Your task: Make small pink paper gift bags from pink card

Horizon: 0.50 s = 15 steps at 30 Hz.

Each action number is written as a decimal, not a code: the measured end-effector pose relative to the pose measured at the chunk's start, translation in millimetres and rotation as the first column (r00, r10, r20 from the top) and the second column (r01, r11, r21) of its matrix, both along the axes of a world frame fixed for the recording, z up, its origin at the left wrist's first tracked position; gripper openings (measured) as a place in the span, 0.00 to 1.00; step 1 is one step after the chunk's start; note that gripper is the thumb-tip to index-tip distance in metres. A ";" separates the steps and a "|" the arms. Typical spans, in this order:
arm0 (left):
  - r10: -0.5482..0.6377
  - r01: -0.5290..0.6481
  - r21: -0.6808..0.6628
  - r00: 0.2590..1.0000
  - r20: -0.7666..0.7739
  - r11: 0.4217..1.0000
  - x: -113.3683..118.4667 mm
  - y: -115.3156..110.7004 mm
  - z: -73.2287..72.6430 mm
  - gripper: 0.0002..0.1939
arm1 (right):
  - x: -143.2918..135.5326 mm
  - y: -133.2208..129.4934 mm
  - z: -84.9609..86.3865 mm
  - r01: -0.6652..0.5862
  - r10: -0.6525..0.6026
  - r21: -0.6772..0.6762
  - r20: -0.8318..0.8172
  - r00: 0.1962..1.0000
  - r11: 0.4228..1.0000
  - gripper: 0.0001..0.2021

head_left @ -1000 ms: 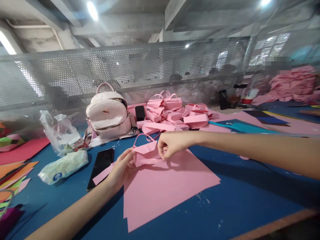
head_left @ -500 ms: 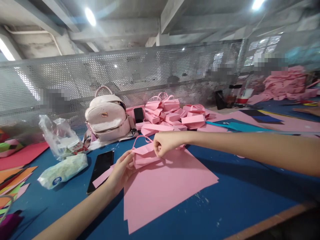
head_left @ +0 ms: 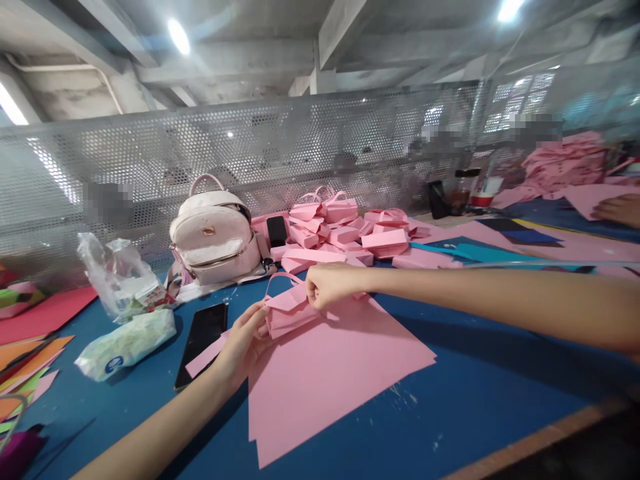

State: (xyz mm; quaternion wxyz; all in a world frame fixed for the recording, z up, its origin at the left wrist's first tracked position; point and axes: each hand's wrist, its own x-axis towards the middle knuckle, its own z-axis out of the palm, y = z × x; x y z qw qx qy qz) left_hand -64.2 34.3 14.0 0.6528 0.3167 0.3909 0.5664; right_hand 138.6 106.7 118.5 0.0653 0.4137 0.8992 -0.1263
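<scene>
A small pink paper bag with a looped strip handle is held just above the pink paper sheets. My left hand is closed on its left end, thumb on top. Curled at the right end of the bag, my right hand has its fingers bent inward against the paper; its fingertips are partly hidden. A loose pink paper strip lies by my left wrist, across a black phone.
Behind my hands lies a heap of folded pink paper bags, beside a pale backpack. A tissue pack and a clear plastic bag lie left. Another person's hand touches pink paper at far right.
Both my hands keep nearly the same place on the paper bag. At the far right, another person's hand and a pink sheet have come into view.
</scene>
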 end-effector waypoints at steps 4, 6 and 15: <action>-0.007 0.007 0.005 1.000 0.003 1.000 -1.7 0.8 -2.2 0.22 | -0.3 0.1 -1.2 0.015 -0.015 0.035 0.000 1.000 0.999 0.09; -0.011 0.011 0.007 1.000 0.002 1.000 -3.1 2.2 -4.3 0.21 | -0.3 0.2 -1.6 0.020 -0.020 0.053 -0.002 1.000 0.998 0.09; -0.032 0.032 0.041 0.999 -0.002 0.999 -6.4 5.5 -10.3 0.19 | -0.7 -1.5 -5.5 0.031 -0.030 0.103 -0.015 0.999 0.994 0.09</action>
